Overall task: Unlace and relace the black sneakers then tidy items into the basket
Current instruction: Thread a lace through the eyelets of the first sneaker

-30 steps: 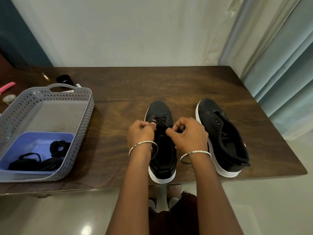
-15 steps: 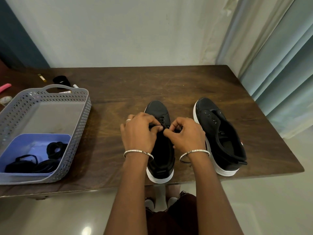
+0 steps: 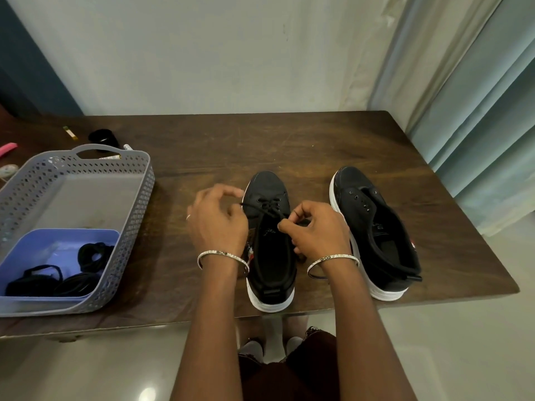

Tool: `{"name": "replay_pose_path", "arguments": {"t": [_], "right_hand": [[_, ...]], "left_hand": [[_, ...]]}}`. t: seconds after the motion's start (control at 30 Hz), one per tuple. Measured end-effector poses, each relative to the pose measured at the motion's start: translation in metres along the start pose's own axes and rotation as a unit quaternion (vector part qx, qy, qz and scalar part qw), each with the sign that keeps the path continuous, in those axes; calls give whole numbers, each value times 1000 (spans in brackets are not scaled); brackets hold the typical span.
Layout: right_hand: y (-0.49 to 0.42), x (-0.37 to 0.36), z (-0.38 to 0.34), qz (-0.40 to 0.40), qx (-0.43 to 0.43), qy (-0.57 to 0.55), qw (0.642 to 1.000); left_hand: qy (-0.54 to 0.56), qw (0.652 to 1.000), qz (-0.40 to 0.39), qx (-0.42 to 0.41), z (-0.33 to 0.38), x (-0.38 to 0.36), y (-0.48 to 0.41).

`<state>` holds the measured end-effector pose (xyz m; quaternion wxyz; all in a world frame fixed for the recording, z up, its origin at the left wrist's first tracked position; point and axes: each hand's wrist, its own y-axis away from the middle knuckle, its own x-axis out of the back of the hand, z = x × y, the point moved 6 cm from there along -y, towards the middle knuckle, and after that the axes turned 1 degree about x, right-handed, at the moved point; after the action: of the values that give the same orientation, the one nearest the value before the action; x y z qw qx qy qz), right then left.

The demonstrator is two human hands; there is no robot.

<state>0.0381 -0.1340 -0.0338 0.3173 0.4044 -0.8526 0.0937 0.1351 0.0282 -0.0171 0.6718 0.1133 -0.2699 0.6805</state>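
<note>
Two black sneakers with white soles stand on the brown table. The left sneaker (image 3: 270,250) has a black lace (image 3: 267,208) threaded through its front eyelets. My left hand (image 3: 218,224) pinches one lace end at the shoe's left side. My right hand (image 3: 315,231) pinches the other end over the tongue. The right sneaker (image 3: 376,227) has bare eyelets and no lace. A grey perforated basket (image 3: 139,198) sits at the left; inside it a blue tray (image 3: 34,244) holds black cords (image 3: 86,256).
Behind the basket lie a black round item (image 3: 102,137), a small yellow stick (image 3: 70,132), a marker (image 3: 127,147) and a pink object (image 3: 8,148). Curtains hang at the right past the table edge (image 3: 451,186). My feet stand under the front edge.
My hands have drawn apart from above the left sneaker's eyelets. The left hand moved out to the left, pulling the lace taut across the shoe.
</note>
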Motion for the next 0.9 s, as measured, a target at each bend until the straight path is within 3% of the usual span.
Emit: {"name": "replay_pose_path", "arguments": {"t": [0.07,0.17,0.33,0.4,0.47,0.5,0.57,0.63,0.7,0.77,0.8,0.9], "right_hand": [[-1,0,0,1,4,4,1000],[-1,0,-1,0,9,9,1000],[-1,0,-2,-1,13,10,1000],[-1,-1,0,-3,8,7,1000],[-2,-3,3,-6,3,-3,1000],[-3,-3,4,-5,2,-9,1000],[-4,-5,6,-4,3,-19,1000],[-5,-6,7,-4,5,-24,1000],[-6,-6,8,-5,3,-19,1000],[-7,-6,8,-9,0,-11,1000],[-7,-6,8,-10,1,-9,1000],[-7,-6,8,-9,0,-3,1000]], "left_hand": [[-31,995,-68,-63,14,-6,4],[-165,968,-156,-104,14,-23,11],[-187,968,-124,-112,16,-28,12],[-105,984,-138,-46,7,-35,13],[119,977,-140,105,-8,-39,11],[230,944,-127,200,-17,-41,11],[340,859,-103,368,-32,-42,17],[361,824,-99,425,-44,-41,19],[318,861,-78,389,-48,-34,15],[170,953,-16,249,-43,-17,3],[103,980,-3,169,-32,-10,-1],[15,998,-62,11,2,-11,1]]}}
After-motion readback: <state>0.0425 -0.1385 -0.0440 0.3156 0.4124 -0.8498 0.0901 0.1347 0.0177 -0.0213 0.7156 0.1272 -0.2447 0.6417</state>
